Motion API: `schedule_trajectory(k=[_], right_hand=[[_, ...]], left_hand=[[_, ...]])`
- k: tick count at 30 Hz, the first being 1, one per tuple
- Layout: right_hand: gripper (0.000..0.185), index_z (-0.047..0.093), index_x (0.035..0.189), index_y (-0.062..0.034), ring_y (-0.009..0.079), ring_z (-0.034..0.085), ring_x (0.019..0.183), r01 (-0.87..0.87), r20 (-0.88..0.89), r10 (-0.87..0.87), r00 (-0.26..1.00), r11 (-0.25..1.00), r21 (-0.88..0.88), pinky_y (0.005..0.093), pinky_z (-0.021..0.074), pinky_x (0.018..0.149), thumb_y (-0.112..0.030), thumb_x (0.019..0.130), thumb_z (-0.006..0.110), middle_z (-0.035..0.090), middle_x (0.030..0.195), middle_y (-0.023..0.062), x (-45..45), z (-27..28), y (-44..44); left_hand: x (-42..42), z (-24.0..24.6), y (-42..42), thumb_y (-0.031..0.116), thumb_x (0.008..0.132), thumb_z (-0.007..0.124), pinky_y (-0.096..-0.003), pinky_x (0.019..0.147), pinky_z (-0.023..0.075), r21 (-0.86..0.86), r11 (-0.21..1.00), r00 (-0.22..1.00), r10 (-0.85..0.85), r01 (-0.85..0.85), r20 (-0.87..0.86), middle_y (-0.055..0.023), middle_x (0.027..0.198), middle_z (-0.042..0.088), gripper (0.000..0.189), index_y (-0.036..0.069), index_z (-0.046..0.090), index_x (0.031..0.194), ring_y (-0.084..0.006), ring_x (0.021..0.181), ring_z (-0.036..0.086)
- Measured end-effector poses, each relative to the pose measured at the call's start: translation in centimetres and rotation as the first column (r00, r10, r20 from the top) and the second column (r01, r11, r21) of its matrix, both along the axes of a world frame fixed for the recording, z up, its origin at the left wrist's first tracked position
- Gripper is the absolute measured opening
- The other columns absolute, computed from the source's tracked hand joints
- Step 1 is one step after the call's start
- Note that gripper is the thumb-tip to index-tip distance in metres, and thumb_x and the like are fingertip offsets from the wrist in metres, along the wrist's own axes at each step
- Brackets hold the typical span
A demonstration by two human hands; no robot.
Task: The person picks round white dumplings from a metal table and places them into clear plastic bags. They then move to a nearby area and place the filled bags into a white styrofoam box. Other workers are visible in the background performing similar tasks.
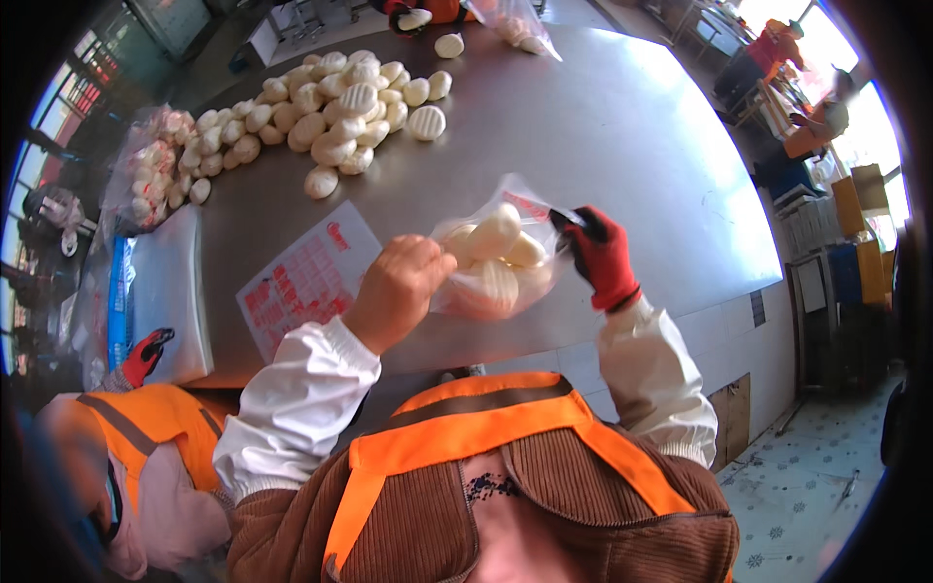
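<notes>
My bare left hand (pixel 399 288) pinches the left rim of a clear plastic bag (pixel 474 302) with red print. On the opposite side, my right hand (pixel 602 256), in a red glove with black-coated fingers, grips the rim. The bag hangs between both hands above the steel table, its mouth spread. Several pale oval buns (pixel 496 233) lie inside it, one with a ridged face. Left of my left hand, a flat printed plastic bag (pixel 310 280) lies on the table.
A large heap of buns (pixel 335 109) covers the far left of the steel table (pixel 583 131). Filled bags (pixel 153 171) and a stack of clear plastic sheets or bags (pixel 171 291) lie left. A co-worker's gloved hand (pixel 149 357) is nearby; another person's hand (pixel 408 18) holds a bun opposite.
</notes>
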State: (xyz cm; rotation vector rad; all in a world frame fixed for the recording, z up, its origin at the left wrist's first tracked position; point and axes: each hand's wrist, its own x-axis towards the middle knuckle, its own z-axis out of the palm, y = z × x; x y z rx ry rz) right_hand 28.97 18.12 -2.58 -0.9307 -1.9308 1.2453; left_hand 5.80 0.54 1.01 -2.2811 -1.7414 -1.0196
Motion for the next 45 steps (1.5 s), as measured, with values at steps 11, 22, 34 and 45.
schedule_trajectory(k=[11, 22, 34, 45], right_hand=[[0.011, 0.064, 0.097, 0.0001, 0.007, 0.052, 0.068, 0.128, 0.035, -0.128, 0.991, 0.992, -0.012, 0.0233, 0.0454, 0.063, -0.003, 0.087, 0.061, 0.06, 0.074, 0.0017, 4.4, 1.0, 0.0], [0.018, 0.062, 0.101, -0.0009, 0.0105, 0.057, 0.069, 0.235, -0.091, -0.246, 0.965, 0.965, -0.119, 0.0279, 0.0492, 0.063, -0.011, 0.086, 0.063, 0.063, 0.08, 0.0062, 12.0, -1.3, 3.1], [0.03, 0.053, 0.122, -0.0008, 0.0145, 0.063, 0.079, 0.019, -0.392, -0.215, 0.894, 0.895, -0.446, 0.0301, 0.0553, 0.06, -0.013, 0.095, 0.053, 0.064, 0.102, 0.0069, 14.6, -1.5, 4.3], [0.014, 0.06, 0.095, -0.0016, 0.0127, 0.053, 0.054, 0.143, -0.581, -0.259, 0.772, 0.96, -0.239, 0.0267, 0.0454, 0.046, -0.008, 0.086, 0.051, 0.053, 0.071, 0.0025, 16.1, 0.3, 11.5]], left_hand=[[2.3, -0.2, 1.7, 0.001, 0.073, 0.061, -0.0355, 0.069, 0.045, 0.103, 0.995, 0.998, -0.006, 0.012, -0.055, -0.0034, 0.082, 0.057, 0.016, 0.007, 0.063, 0.087, -0.0234, 0.077, 0.058], [6.8, -2.1, 6.0, -0.01, 0.069, 0.054, -0.0412, 0.069, 0.0453, -0.068, 0.993, 0.995, -0.099, 0.1, 0.01, -0.0125, 0.084, 0.059, 0.023, 0.003, 0.063, 0.087, -0.0343, 0.08, 0.057], [10.3, -2.7, 9.4, -0.01, 0.066, 0.058, -0.041, 0.075, 0.0458, 0.063, 0.978, 0.975, -0.203, 0.198, 0.089, -0.0101, 0.08, 0.055, 0.021, 0.001, 0.061, 0.084, -0.0306, 0.082, 0.056], [10.6, -2.7, 11.0, 0.003, 0.084, 0.061, -0.0417, 0.09, 0.0436, 0.149, 0.987, 0.988, 0.03, -0.053, 0.153, -0.0115, 0.112, 0.055, 0.022, 0.005, 0.061, 0.106, -0.0316, 0.106, 0.053]])
